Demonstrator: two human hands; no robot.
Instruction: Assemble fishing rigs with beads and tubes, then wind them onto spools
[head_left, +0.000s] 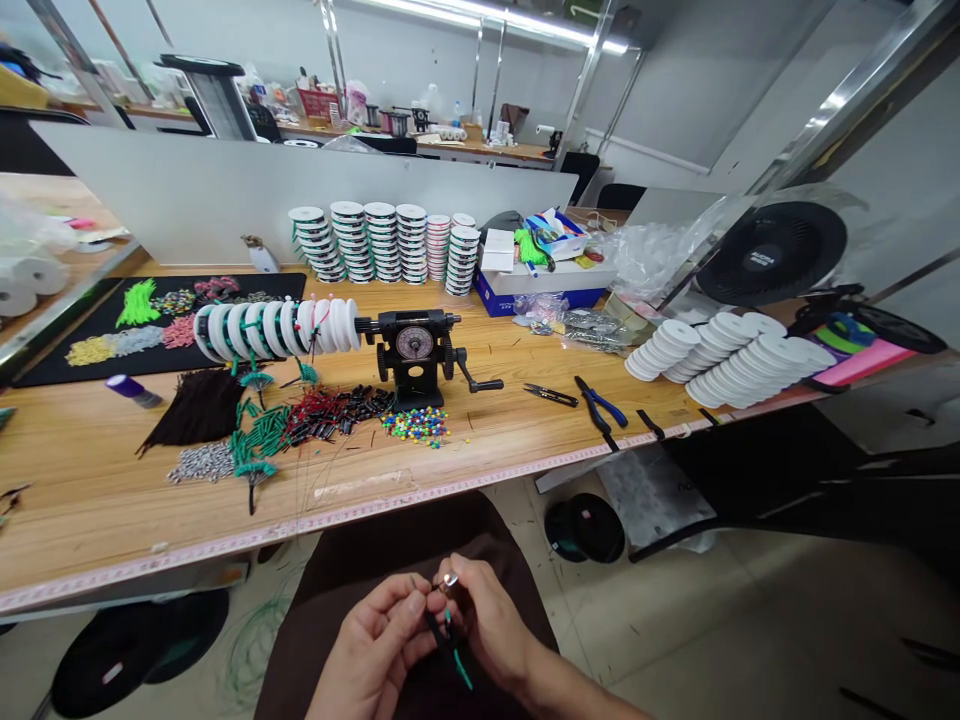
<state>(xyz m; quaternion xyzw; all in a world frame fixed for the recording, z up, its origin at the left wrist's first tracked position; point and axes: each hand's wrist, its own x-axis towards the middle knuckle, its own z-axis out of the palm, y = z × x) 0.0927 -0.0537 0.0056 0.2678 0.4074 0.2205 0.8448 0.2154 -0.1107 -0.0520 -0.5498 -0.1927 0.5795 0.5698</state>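
Note:
Both hands are low in the head view, over my lap below the table edge. My left hand (375,640) is curled, its fingertips pinching a thin dark strand with a teal end (457,665). My right hand (487,625) pinches the same piece at its top, where a small silver bead or cap (449,580) shows. The fingertips of both hands meet there. On the wooden table (525,440) above stand a black hand-crank winder (414,350) and a row of white spools (274,328) on its shaft.
Piles of black, red and green pieces (315,415), coloured pins (416,425), scissors (551,395) and blue-handled pliers (600,405) lie on the table. Stacked white spools (386,243) stand at the back, more spools (727,360) at right, beside a black fan (776,252). A measuring tape lines the table edge.

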